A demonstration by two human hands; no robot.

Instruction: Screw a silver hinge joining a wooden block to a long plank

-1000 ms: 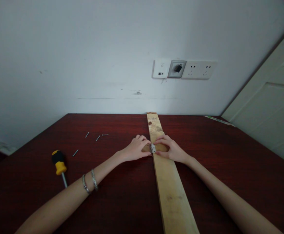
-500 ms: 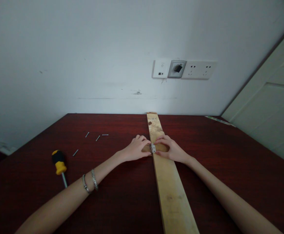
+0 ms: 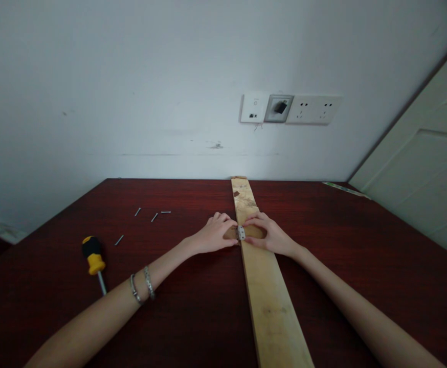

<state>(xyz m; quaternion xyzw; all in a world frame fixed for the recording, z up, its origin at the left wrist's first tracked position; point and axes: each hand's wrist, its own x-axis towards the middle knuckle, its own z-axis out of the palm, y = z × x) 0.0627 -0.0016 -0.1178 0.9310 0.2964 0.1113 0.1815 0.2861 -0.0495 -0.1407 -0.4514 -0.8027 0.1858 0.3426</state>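
Note:
A long pale wooden plank (image 3: 269, 296) lies lengthwise on the dark red table (image 3: 193, 317), running from the wall toward me. A small metal hinge (image 3: 241, 233) sits at the plank's left edge. My left hand (image 3: 213, 235) and my right hand (image 3: 267, 234) meet around the hinge, fingers curled and pinching it from either side. A small brown piece under the fingers is mostly hidden. Bracelets circle my left wrist (image 3: 141, 287).
A yellow-and-black screwdriver (image 3: 93, 260) lies at the left of the table. Several loose screws (image 3: 154, 216) are scattered behind it. Wall sockets (image 3: 290, 108) sit above the plank's far end. A white door (image 3: 423, 168) stands at the right.

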